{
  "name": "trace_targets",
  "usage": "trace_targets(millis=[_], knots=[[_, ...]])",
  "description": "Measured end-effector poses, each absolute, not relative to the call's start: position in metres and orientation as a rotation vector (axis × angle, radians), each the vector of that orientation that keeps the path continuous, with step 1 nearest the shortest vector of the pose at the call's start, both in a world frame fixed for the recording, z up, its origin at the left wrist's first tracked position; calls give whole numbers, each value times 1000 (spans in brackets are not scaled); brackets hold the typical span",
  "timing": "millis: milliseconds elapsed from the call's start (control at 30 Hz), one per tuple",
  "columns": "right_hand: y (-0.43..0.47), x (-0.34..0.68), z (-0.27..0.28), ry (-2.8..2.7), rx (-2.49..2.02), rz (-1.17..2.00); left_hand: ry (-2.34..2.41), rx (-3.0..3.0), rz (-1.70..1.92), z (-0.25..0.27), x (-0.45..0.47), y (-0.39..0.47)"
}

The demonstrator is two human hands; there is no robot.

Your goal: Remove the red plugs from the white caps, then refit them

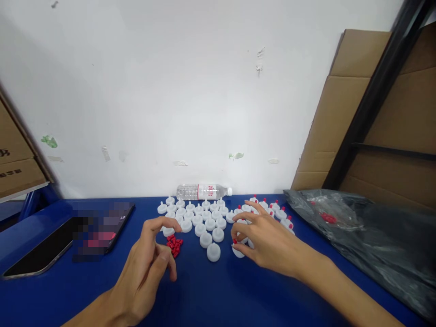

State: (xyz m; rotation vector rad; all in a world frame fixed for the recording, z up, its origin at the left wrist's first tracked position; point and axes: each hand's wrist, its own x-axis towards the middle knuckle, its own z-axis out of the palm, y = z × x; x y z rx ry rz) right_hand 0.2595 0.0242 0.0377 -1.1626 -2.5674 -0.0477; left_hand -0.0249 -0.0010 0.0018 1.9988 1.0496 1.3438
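Near a small pile of red tip caps [174,245], my left hand [145,265] hovers with its thumb and index finger apart and nothing visible between them. My right hand [262,236] has its thumb and index finger pinched about the red tip of a white nozzle cap [238,253], partly hidden by the fingers. Between my hands stand several plain white nozzle caps [210,224], most with the pointed spout up. To the right, partly behind my right hand, is a group of white nozzle caps with red tips [281,213].
A clear plastic bottle [204,191] lies against the wall. Two phone-like devices lie at left, a dark one [44,247] and a partly blurred one [117,227]. At right, a grey plastic bag [368,254] holds down a clear bag with red pieces [329,218]. Cardboard [335,109] leans behind.
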Motion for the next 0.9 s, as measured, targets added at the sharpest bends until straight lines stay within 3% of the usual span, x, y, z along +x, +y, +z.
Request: trace_targets(millis=[200,500,667,900], knots=[[26,262,35,-2580,-1165,-23,1018,2290,1336,5,-27,3],[29,260,34,-2439,-1199,-173,1449,2868,788,6,-30,22],[36,260,20,-2420,-1288,-248,1632,2908,545,2,-29,23],[46,261,9,-2469,-1415,-120,1652,2889,404,-4,-29,25]])
